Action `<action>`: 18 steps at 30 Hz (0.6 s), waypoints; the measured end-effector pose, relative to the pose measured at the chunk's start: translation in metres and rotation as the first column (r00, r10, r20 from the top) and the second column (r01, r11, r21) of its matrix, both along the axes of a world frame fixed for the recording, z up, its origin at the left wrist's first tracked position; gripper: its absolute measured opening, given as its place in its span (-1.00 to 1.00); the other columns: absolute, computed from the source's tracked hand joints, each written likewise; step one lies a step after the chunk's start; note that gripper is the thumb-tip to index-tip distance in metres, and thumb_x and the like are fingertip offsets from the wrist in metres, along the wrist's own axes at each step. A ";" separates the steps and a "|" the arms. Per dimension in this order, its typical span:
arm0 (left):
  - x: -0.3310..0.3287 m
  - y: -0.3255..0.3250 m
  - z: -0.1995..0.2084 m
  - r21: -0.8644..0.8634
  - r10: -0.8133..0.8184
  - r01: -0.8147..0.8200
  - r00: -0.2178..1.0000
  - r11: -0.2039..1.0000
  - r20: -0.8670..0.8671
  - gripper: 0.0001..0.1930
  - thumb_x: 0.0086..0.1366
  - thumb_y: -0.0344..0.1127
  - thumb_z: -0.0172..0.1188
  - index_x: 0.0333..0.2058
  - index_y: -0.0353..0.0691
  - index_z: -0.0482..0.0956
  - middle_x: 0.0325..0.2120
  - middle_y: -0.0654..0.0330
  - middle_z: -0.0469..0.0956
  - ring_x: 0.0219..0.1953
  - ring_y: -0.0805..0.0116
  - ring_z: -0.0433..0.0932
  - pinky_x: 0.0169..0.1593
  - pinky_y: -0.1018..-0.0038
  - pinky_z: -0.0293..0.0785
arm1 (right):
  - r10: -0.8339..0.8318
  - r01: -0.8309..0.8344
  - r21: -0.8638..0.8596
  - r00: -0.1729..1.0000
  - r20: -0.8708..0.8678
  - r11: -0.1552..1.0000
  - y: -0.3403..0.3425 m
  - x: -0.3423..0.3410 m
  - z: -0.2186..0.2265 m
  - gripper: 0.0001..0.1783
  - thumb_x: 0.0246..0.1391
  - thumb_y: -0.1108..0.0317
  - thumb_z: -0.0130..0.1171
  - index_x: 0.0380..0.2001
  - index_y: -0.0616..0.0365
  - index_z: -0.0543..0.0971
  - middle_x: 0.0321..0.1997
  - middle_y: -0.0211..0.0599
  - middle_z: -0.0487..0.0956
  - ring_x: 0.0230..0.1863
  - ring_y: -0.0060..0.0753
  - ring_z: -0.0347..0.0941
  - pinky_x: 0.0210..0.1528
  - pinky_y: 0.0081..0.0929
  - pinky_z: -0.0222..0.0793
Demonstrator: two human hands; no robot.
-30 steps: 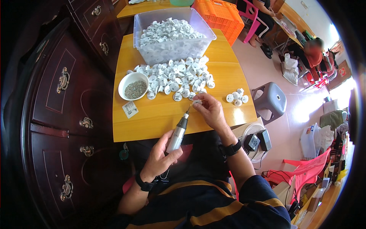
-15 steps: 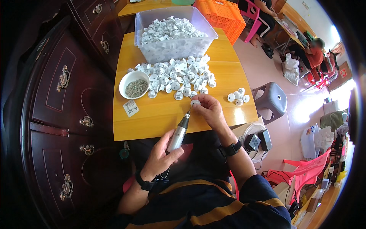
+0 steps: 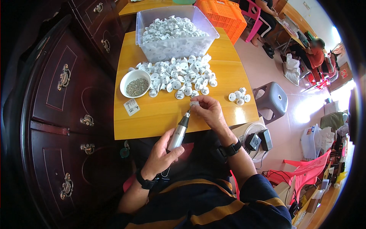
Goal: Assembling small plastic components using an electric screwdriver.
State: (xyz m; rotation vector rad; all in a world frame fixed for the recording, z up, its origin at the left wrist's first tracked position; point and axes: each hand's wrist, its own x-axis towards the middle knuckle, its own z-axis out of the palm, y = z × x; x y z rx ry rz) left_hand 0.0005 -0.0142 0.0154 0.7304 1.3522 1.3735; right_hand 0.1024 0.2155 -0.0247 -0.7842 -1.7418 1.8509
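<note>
My left hand (image 3: 162, 154) is wrapped round a silver and black electric screwdriver (image 3: 178, 134), its tip pointing up and away from me. Between the fingertips of my right hand (image 3: 209, 111) is a small white round plastic part (image 3: 194, 103), and the screwdriver's bit meets it. My fingers cover much of the part, so any screw there is hidden. Beyond my hands lies a heap of similar white plastic parts (image 3: 176, 84). A white bowl (image 3: 122, 86) of small metal screws (image 3: 136, 87) stands at the heap's left. Several more white parts (image 3: 239, 95) sit apart at the table's right.
A clear plastic bin (image 3: 178, 54) full of white parts stands on the yellow table (image 3: 152, 126). A printed white label (image 3: 132, 107) lies below the bowl. Dark wooden cabinets (image 3: 49, 95) are close on the left; a grey stool (image 3: 271, 100) is on the right. Other people sit farther back.
Both hands keep nearly the same place, with the bit still at the white part. The part appears slightly tilted compared with before; the whole view has shifted very slightly.
</note>
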 end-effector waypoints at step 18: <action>-0.002 -0.003 -0.006 -0.020 -0.041 0.042 0.999 0.999 0.031 -0.34 0.43 -0.25 0.21 0.37 -0.37 0.16 -0.26 0.17 0.51 -0.43 0.57 0.49 -0.37 0.61 0.49 | -0.043 0.048 0.176 0.999 -0.031 0.983 0.002 -0.001 -0.019 -0.79 0.05 0.49 0.41 -0.20 0.14 0.73 -0.43 -0.58 0.55 -0.42 -0.77 0.39 -0.33 -0.69 0.38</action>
